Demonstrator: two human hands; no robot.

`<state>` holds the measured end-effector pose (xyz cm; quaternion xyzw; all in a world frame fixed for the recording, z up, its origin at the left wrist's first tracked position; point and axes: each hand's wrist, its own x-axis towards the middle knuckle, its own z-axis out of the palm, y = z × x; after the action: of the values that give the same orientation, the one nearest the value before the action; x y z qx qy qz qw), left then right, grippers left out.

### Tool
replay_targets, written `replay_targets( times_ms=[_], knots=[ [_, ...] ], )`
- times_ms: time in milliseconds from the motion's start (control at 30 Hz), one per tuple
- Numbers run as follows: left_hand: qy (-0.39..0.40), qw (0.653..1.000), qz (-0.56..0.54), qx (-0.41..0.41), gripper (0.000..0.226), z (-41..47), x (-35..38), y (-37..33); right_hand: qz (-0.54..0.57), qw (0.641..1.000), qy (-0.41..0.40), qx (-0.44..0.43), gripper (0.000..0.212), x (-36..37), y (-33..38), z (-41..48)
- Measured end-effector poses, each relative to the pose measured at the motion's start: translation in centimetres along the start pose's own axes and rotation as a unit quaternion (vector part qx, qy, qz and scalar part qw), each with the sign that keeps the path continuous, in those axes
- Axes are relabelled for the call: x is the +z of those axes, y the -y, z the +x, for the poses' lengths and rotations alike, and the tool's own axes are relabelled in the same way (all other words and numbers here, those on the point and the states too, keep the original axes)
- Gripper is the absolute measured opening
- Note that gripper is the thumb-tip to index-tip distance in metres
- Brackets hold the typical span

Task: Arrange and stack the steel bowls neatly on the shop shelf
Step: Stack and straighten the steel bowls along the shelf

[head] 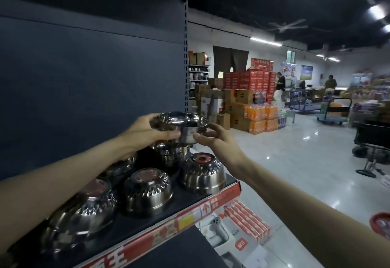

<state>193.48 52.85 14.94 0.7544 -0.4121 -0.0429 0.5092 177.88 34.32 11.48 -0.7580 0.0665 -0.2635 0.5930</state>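
Observation:
A shiny steel bowl (183, 123) is held upright in the air between both hands, just above a stack of steel bowls (173, 154) at the back right of the dark shelf (147, 221). My left hand (145, 132) grips its left side, thumb along the base. My right hand (213, 139) pinches its right side. Several upturned steel bowls stand along the shelf front: one at the right end (202, 173), one in the middle (147, 191), one at the left (84, 210). Another bowl (122, 166) lies partly hidden under my left forearm.
The shelf's red price strip (190, 219) marks its front edge, with boxed goods (244, 219) on the floor below. A dark back panel (84, 78) closes the shelf behind. The shop aisle to the right holds stacked cartons (249, 90), trolleys (335, 111) and two people far off.

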Motion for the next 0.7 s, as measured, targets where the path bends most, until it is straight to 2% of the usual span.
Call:
replay_targets(
  times_ms=[167, 233, 367, 500, 600, 700],
  knots=[
    [-0.001, 0.999, 0.034, -0.030, 0.077, 2.5, -1.4, 2.8, -0.023, 0.999, 0.027, -0.002, 0.025, 1.5, -0.8, 3.7],
    [-0.029, 0.997, 0.058, -0.032, 0.080, 3.3, -1.6, 3.8, -0.035, 0.999, 0.033, 0.003, 0.028, 2.3, -1.1, 5.3],
    [-0.039, 0.996, 0.074, -0.028, 0.046, 5.2, -2.1, 5.7, -0.065, 0.996, 0.056, -0.004, 0.015, 3.4, -2.2, 8.4],
    [-0.046, 0.995, 0.086, -0.032, 0.041, 6.7, -2.4, 7.0, -0.111, 0.992, 0.047, -0.027, 0.013, 4.0, -3.6, 11.2],
    [-0.055, 0.991, 0.113, -0.053, 0.042, 7.8, -2.4, 8.3, -0.154, 0.987, 0.035, -0.024, 0.042, 4.3, -5.0, 12.7],
    [-0.056, 0.982, 0.160, -0.089, 0.054, 8.1, -2.1, 9.5, -0.191, 0.980, 0.045, -0.018, 0.040, 4.6, -6.3, 13.4]
  ],
)
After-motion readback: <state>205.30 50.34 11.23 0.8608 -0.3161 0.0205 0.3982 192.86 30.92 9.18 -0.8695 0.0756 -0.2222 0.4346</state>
